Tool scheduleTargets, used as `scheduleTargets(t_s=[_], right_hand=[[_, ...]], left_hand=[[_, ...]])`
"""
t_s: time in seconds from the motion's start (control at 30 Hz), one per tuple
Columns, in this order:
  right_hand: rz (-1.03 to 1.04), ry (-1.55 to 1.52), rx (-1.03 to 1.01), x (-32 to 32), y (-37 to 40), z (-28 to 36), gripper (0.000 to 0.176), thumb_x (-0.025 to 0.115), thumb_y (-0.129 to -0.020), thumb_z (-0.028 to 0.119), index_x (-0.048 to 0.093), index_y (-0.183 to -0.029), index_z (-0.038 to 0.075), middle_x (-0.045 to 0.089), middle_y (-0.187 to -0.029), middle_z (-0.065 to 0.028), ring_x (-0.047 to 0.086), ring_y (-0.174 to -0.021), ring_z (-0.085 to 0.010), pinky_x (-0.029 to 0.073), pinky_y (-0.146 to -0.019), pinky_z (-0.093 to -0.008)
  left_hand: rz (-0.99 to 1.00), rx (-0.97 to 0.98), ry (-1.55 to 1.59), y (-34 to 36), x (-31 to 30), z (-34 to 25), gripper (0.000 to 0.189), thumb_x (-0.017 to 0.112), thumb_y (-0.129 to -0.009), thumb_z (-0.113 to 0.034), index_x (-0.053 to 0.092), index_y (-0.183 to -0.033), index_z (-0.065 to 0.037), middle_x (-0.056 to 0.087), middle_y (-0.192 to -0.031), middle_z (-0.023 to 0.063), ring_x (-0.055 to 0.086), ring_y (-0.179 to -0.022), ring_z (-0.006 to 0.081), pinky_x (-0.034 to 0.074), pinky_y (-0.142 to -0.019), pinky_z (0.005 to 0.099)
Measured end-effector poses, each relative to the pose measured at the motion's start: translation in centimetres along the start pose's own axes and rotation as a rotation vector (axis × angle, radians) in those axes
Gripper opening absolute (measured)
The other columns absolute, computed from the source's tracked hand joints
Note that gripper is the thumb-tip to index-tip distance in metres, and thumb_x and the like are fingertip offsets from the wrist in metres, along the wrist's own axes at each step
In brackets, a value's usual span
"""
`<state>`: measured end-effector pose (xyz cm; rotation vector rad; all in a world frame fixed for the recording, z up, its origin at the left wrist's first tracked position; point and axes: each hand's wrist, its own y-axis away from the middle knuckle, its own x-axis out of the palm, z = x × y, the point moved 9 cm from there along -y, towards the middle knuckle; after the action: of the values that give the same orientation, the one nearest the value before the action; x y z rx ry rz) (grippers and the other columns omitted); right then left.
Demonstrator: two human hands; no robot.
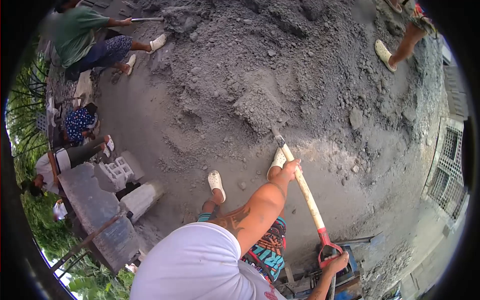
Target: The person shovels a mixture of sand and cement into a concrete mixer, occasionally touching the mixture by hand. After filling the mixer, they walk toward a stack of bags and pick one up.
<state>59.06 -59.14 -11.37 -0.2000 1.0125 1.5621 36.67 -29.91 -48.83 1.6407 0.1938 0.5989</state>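
Observation:
A shovel (306, 192) with a pale wooden shaft and a red D-shaped handle slants across the lower middle. My left hand (291, 169) is wrapped round the shaft near the blade end. At the red handle, my right hand (338, 263) is closed on the grip. The blade is covered by a heap of grey gravelly mix (257, 107), at the near edge of the large grey pile (320, 65).
A person in a green shirt (77, 32) holds a tool at the upper left. Another person's leg (407, 45) is at the upper right. Two people, concrete blocks (117, 175) and a slab (97, 212) are at the left. A metal grille (447, 165) lies right.

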Motion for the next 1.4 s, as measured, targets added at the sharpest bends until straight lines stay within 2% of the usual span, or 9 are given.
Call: scheduleTargets(t_s=[0.3, 0.47, 0.73, 0.9, 0.93, 1.03, 1.13, 1.33, 1.4], right_hand=[[0.293, 0.130, -0.532, 2.2, 5.9, 2.0, 0.030, 0.046, -0.090, 0.026, 0.044, -0.066, 0.008, 0.040, -0.055, -0.0016, 0.039, -0.041, -0.0137, 0.033, -0.035, -0.0313], [0.653, 0.154, -0.176, 18.5, 19.1, -2.7, 0.035, 0.046, -0.090, 0.036, 0.044, -0.069, 0.008, 0.041, -0.056, -0.0015, 0.040, -0.040, -0.0158, 0.037, -0.035, -0.0317], [1.469, -0.189, -0.539, 41.3, 63.0, 4.4, 0.026, 0.045, -0.095, 0.027, 0.046, -0.074, 0.011, 0.043, -0.058, 0.0021, 0.041, -0.045, -0.0118, 0.034, -0.044, -0.0258], [2.027, -0.276, -1.071, 25.7, 91.6, 3.0, 0.029, 0.060, -0.095, 0.030, 0.049, -0.094, 0.003, 0.059, -0.067, -0.0073, 0.057, -0.055, -0.0125, 0.047, -0.053, -0.0274], [1.913, -0.312, -1.581, 22.3, 94.6, 1.2, 0.035, 0.070, -0.088, 0.026, 0.048, -0.098, 0.000, 0.063, -0.075, -0.0092, 0.059, -0.059, -0.0127, 0.048, -0.056, -0.0288], [1.859, -0.378, -1.957, 11.0, 100.7, -0.5, 0.035, 0.077, -0.075, 0.013, 0.054, -0.099, 0.001, 0.062, -0.076, -0.0137, 0.060, -0.061, -0.0232, 0.050, -0.059, -0.0349], [1.956, -0.497, -2.309, 6.9, 100.1, -1.3, 0.036, 0.077, -0.068, 0.008, 0.055, -0.098, 0.005, 0.061, -0.077, -0.0129, 0.058, -0.064, -0.0307, 0.050, -0.060, -0.0378], [1.823, -0.405, -2.091, 5.9, 86.0, -0.1, 0.039, 0.076, -0.070, 0.008, 0.053, -0.101, 0.005, 0.060, -0.081, -0.0100, 0.058, -0.067, -0.0255, 0.049, -0.061, -0.0340], [1.680, -0.251, -1.897, 6.3, 77.8, -1.2, 0.037, 0.075, -0.075, 0.008, 0.054, -0.105, 0.004, 0.061, -0.083, -0.0100, 0.061, -0.069, -0.0220, 0.050, -0.062, -0.0308]], left_hand=[[-0.257, 0.224, 0.240, 17.0, -17.7, -10.4, 0.018, 0.067, -0.085, -0.013, 0.054, -0.087, -0.002, 0.054, -0.064, 0.0087, 0.055, -0.049, 0.0227, 0.048, -0.044, 0.0379], [-0.543, 0.518, 0.492, 31.5, -37.8, -24.7, 0.023, 0.068, -0.079, -0.010, 0.058, -0.091, 0.006, 0.061, -0.067, 0.0134, 0.064, -0.053, 0.0241, 0.052, -0.046, 0.0378], [-0.282, 1.329, 1.035, 68.7, -67.4, -45.6, 0.017, 0.068, -0.084, -0.012, 0.052, -0.079, -0.009, 0.049, -0.064, 0.0023, 0.051, -0.048, 0.0166, 0.045, -0.043, 0.0348], [0.011, 1.706, 1.132, 86.2, -82.7, -43.9, 0.024, 0.064, -0.090, -0.028, 0.052, -0.092, -0.008, 0.054, -0.074, 0.0045, 0.059, -0.066, 0.0204, 0.051, -0.059, 0.0372], [0.079, 1.822, 1.100, 88.6, -84.2, -42.4, 0.025, 0.061, -0.092, -0.030, 0.054, -0.095, -0.006, 0.057, -0.076, 0.0050, 0.060, -0.069, 0.0194, 0.052, -0.063, 0.0356], [0.783, 1.953, 0.910, 92.2, -85.9, -40.5, 0.037, 0.057, -0.096, -0.035, 0.059, -0.109, 0.000, 0.060, -0.083, 0.0052, 0.060, -0.074, 0.0159, 0.052, -0.071, 0.0316], [0.953, 1.975, 0.787, 94.2, -83.6, -37.8, 0.050, 0.056, -0.096, -0.040, 0.059, -0.120, 0.004, 0.062, -0.085, 0.0041, 0.059, -0.074, 0.0134, 0.052, -0.074, 0.0294], [1.009, 1.784, 0.696, 89.8, -74.5, -36.0, 0.053, 0.058, -0.095, -0.044, 0.059, -0.120, 0.003, 0.062, -0.088, 0.0032, 0.059, -0.073, 0.0110, 0.053, -0.072, 0.0302], [0.693, 1.654, 0.703, 84.0, -71.0, -35.9, 0.043, 0.058, -0.095, -0.047, 0.060, -0.114, -0.007, 0.057, -0.080, -0.0017, 0.057, -0.067, 0.0101, 0.052, -0.065, 0.0290]])
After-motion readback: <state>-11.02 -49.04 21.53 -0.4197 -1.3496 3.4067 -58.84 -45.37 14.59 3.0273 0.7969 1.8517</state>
